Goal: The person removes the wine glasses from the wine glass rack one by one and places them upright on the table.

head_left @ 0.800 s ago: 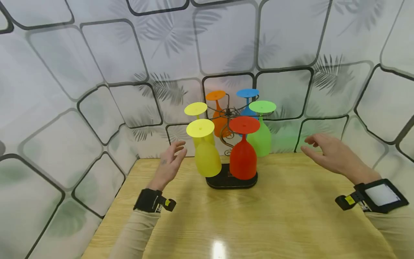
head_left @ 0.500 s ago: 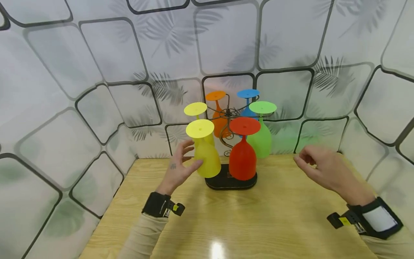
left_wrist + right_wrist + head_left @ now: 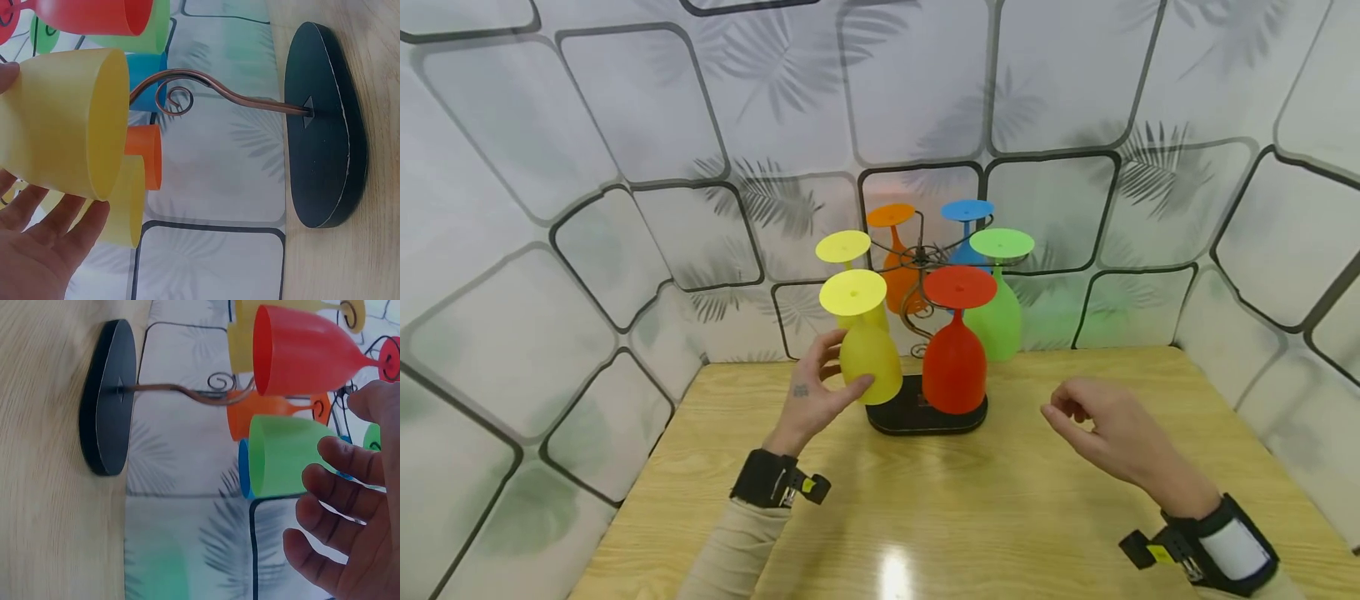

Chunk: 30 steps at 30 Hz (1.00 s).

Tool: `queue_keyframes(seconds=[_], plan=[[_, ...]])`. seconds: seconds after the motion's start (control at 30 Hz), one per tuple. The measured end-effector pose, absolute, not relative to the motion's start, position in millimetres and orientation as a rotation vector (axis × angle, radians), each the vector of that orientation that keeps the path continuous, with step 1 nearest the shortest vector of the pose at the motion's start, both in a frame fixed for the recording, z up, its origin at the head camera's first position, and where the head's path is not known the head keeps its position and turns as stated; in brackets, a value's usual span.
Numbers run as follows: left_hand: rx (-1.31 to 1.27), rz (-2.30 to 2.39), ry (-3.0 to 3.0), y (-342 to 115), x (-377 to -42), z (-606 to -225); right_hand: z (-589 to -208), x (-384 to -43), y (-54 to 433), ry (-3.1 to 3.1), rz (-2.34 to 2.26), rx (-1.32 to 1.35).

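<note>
Colored plastic goblets hang upside down from a curled metal rack (image 3: 913, 296) with a black base (image 3: 925, 421). My left hand (image 3: 811, 396) holds the bowl of the front yellow goblet (image 3: 872, 362). In the left wrist view, its thumb and fingers (image 3: 84, 228) lie on opposite sides of that bowl (image 3: 50, 125), near the rim. The red goblet (image 3: 955, 371) hangs just to the right. My right hand (image 3: 1108, 433) hovers over the right of the table, holding nothing, its fingers loosely bent. In the right wrist view, its fingertips overlap the green goblet (image 3: 287, 456).
Behind the front goblets hang another yellow goblet (image 3: 842, 247), an orange goblet (image 3: 895, 279) and a blue goblet (image 3: 967, 210). The rack stands toward the back of the wooden table (image 3: 970, 500). A patterned curtain (image 3: 1052, 83) closes off the back and sides.
My left hand has moved right to the front yellow goblet and taken hold of its bowl. My right hand has come down and left, its fingers more bent. The view has shifted slightly.
</note>
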<state>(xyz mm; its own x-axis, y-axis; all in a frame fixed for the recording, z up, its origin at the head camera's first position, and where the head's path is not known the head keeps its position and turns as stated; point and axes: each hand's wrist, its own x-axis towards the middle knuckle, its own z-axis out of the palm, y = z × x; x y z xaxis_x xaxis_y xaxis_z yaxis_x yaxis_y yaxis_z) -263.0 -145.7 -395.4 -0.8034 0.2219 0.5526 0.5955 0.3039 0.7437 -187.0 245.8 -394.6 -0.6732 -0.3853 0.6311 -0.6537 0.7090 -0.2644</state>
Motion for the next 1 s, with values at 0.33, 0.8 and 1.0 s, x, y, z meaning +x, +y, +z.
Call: queue_keyframes(seconds=[0.33, 0.8, 1.0], plan=[[-0.662, -1.545, -2.237, -149, -264, -396, -398, -188, 228, -2.358, 0.717, 0.826], [-0.566, -1.515, -2.261, -138, -273, -393, -405, -178, 230, -2.382, 0.769, 0.809], [-0.596, -1.530, -2.250, -130, -275, -393, -406, -177, 226, -2.366, 0.792, 0.840]])
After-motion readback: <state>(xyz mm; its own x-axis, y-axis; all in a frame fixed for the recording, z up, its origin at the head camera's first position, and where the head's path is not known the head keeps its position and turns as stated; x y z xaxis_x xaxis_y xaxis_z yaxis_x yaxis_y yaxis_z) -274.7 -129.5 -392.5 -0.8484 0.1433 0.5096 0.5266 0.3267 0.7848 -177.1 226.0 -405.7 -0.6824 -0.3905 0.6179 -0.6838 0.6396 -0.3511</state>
